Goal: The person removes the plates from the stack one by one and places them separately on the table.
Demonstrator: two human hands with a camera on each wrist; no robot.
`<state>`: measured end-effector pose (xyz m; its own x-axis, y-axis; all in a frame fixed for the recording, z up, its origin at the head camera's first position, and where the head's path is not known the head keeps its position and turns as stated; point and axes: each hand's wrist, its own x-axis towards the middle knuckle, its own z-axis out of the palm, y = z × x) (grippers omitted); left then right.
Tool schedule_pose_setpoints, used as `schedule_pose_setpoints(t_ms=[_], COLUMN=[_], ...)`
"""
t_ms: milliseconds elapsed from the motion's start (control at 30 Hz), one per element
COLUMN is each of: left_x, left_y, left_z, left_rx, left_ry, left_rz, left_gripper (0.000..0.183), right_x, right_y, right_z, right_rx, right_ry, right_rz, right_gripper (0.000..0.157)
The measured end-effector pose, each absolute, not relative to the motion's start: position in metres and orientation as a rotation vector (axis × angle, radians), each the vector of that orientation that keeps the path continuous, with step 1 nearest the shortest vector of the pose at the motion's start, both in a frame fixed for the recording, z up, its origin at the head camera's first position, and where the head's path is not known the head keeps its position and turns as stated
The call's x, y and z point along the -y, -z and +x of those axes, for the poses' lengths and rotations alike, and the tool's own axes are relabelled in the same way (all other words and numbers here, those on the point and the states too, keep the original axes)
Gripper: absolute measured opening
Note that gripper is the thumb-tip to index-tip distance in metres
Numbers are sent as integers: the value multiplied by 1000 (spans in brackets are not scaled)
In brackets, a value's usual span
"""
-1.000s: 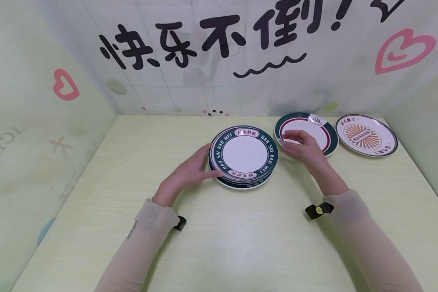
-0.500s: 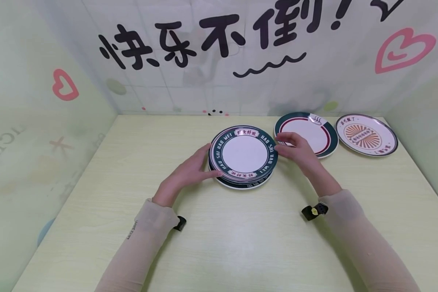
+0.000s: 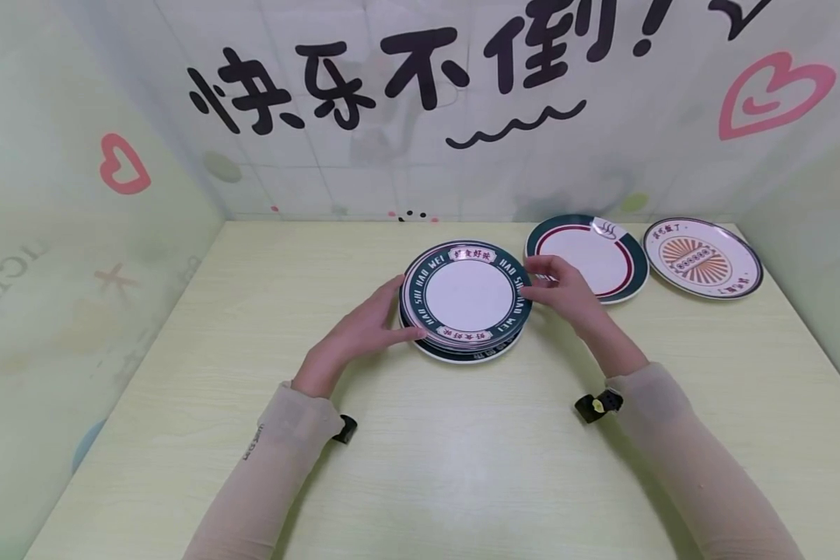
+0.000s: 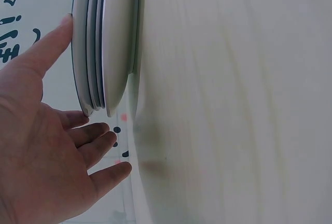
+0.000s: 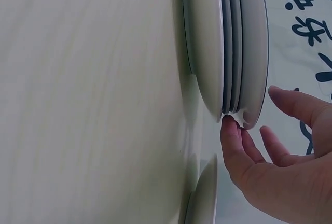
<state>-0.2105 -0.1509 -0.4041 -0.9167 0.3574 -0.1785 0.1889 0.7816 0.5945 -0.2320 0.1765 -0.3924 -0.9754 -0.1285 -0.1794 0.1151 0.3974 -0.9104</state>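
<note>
A stack of several round plates stands near the middle of the table, its top plate patterned with a dark green lettered rim. My left hand rests against the stack's left side. In the left wrist view its straight thumb touches the top plate's rim; the index fingertip meets the edge and the other fingers lie loose. On the opposite side my right hand holds the top plate's rim. Its thumb overlaps the rim and its curled fingers come up against the stacked edges in the right wrist view.
Beside the right hand lies a green-rimmed plate with a dark red ring. A white plate with an orange sunburst sits farther right. Printed backdrop walls enclose the table at the back and sides.
My right hand has moved left from over the green-rimmed plate to the stack's right rim, its thumb now overlapping the top plate. The left hand and the plates look the same.
</note>
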Motion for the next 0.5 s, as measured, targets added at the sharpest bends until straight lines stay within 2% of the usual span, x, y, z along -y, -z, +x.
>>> schedule_pose_setpoints(t_ms=[500], left_x=[151], left_y=[404], left_z=[-210], left_rx=[-2695], left_ry=[-860], left_rz=[426], left_gripper=[107], right_x=[-173], right_y=[393], right_z=[-232], right_rx=[-2496], right_ry=[1489], right_rz=[-12], right_gripper=[65])
